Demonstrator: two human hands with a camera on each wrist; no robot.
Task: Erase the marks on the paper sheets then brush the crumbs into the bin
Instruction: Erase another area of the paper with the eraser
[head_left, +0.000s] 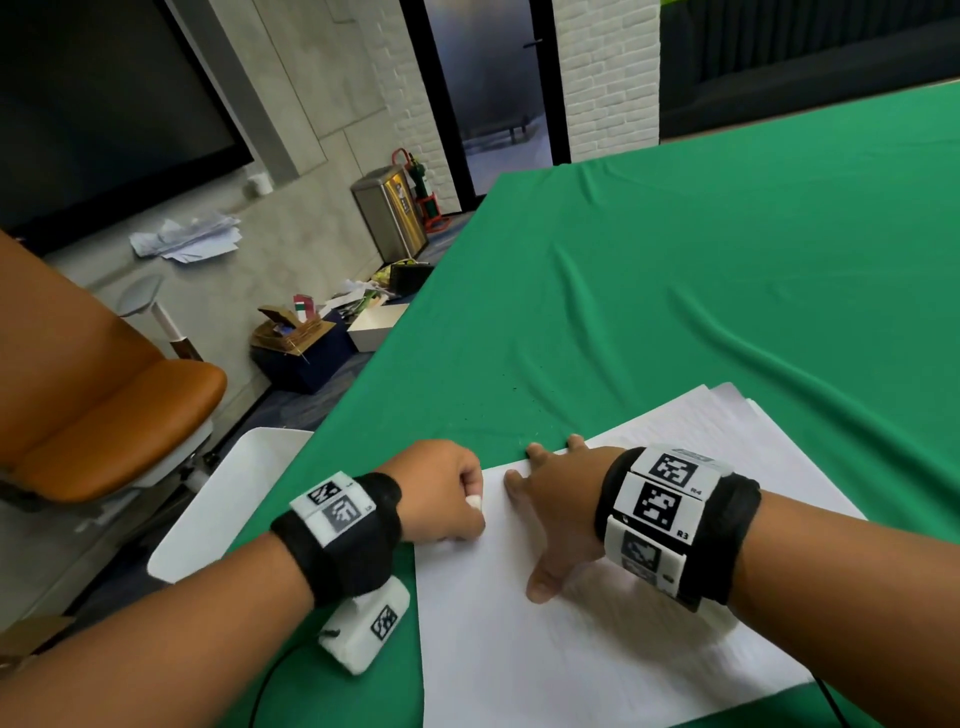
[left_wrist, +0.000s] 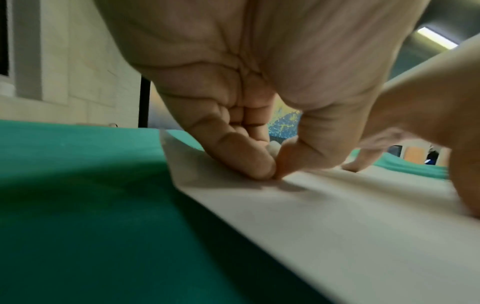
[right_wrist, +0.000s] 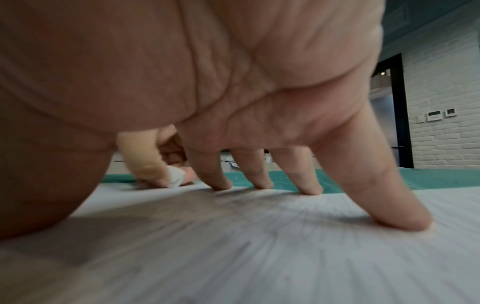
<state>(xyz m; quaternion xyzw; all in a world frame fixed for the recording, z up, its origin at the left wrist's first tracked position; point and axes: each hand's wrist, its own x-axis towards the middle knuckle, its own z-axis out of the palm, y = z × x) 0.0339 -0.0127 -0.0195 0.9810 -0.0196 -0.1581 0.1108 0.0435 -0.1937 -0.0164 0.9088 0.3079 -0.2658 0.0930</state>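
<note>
The head view looks down from above at the green worktop (head_left: 675, 260); both wrist views sit low, close under the palms, sharing the top paper sheet (right_wrist: 259, 246).

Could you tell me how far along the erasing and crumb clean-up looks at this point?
Erasing is in hand: the left hand pinches a white eraser against the top sheet, which the right hand presses flat. That sheet looks mostly blank. More sheets lie underneath, state unseen. Dark crumbs dot the green cloth; brushing them into the white bin remains.
</note>
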